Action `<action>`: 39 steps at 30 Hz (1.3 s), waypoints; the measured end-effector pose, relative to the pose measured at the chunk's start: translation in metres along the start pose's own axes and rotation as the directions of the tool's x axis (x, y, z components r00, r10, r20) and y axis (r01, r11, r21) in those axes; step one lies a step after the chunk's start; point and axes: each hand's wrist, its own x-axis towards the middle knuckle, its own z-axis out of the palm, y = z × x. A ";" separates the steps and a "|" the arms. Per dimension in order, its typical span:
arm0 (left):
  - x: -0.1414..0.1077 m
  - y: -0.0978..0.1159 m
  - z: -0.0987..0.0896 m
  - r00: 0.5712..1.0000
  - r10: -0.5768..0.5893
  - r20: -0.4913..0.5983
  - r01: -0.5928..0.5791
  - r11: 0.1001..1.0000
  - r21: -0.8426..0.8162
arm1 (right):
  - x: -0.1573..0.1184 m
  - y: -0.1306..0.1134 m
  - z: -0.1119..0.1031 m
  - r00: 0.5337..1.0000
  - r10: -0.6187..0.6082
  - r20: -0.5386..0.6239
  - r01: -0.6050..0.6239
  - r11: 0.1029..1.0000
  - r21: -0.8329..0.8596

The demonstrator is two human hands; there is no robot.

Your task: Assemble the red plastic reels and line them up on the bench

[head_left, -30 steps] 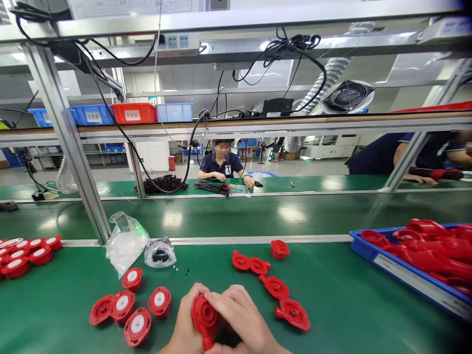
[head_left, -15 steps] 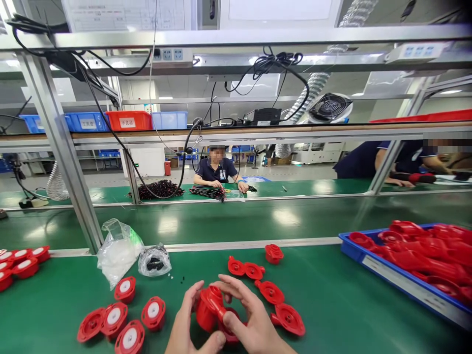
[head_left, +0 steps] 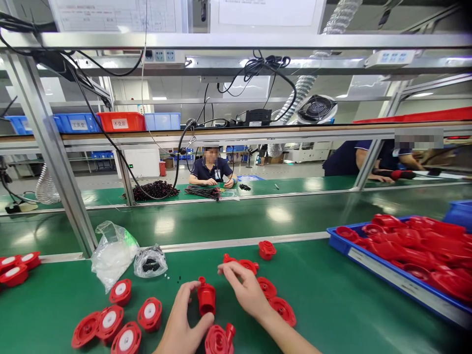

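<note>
My left hand (head_left: 188, 314) curves around a red plastic cup-shaped part (head_left: 207, 299) with a short spout, thumb at its lower end and fingertips at its upper left side. Just below it on the green bench lies a second red part with a spout (head_left: 219, 340), cut off by the bottom edge of the view. My right hand (head_left: 245, 290) is off to the right, fingers stretched out and nothing visible in them. It partly covers a row of flat round red parts (head_left: 283, 310). Tiny black bits (head_left: 179, 279) lie left of the hands.
Red parts with white discs (head_left: 149, 310) stand at the left. Behind them sit a clear bag of white pieces (head_left: 114, 255) and a bag of black pieces (head_left: 150, 263). A blue tray (head_left: 341, 241) heaped with red parts is at right. A co-worker (head_left: 212, 169) sits opposite.
My right hand has left the red cup-shaped part and moved up and right. That part now stands turned in my left hand, and the second red part shows below it.
</note>
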 end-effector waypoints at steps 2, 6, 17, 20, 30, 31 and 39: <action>0.005 0.000 0.002 0.999 -0.027 -0.027 0.028 1.000 0.011 | 0.011 0.017 -0.009 0.993 -0.042 -0.111 0.002 0.941 -0.339; 0.015 -0.003 0.005 0.999 -0.038 -0.010 0.039 0.998 0.050 | 0.021 0.040 -0.015 0.998 0.006 -0.066 -0.052 0.697 -0.715; 0.003 0.005 -0.003 0.952 0.300 -0.052 -0.300 0.954 0.000 | 0.008 0.042 -0.005 0.996 -0.016 0.090 0.083 0.559 -0.825; 0.006 0.003 -0.004 0.938 0.309 -0.160 -0.304 0.951 0.055 | 0.007 0.045 -0.004 0.993 -0.019 0.120 0.110 0.558 -0.822; -0.002 0.021 -0.018 0.987 0.051 0.151 -0.083 0.974 0.212 | -0.002 0.000 -0.001 0.982 0.013 0.186 0.152 0.522 -0.840; -0.004 0.029 -0.027 0.985 0.048 0.168 -0.105 0.932 0.346 | -0.003 -0.003 -0.004 0.980 0.000 0.200 0.167 0.553 -0.816; -0.018 0.042 -0.068 0.972 -0.212 -0.104 0.138 0.156 0.978 | -0.006 -0.027 -0.019 0.873 0.237 0.427 0.065 0.810 -0.583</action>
